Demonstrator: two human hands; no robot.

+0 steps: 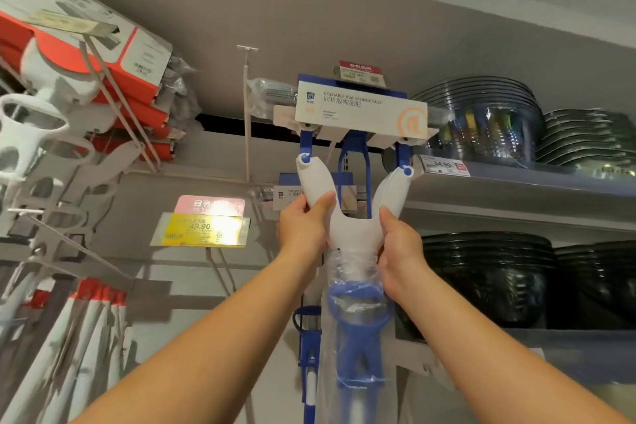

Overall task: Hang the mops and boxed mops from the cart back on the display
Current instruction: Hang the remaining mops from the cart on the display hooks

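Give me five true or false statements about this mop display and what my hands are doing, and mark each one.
1. The left hand and right hand both grip the white yoke of the foldable sponge mop. True.
2. The yellow price tag reads 14.90. False: it reads 49.90.
3. Black bowls are stacked on a shelf to the right of the mop. True.
4. The boxed mops at upper left are blue. False: their boxes are orange-red and white.
5. A clear plastic sleeve covers the mop's blue lever. True.
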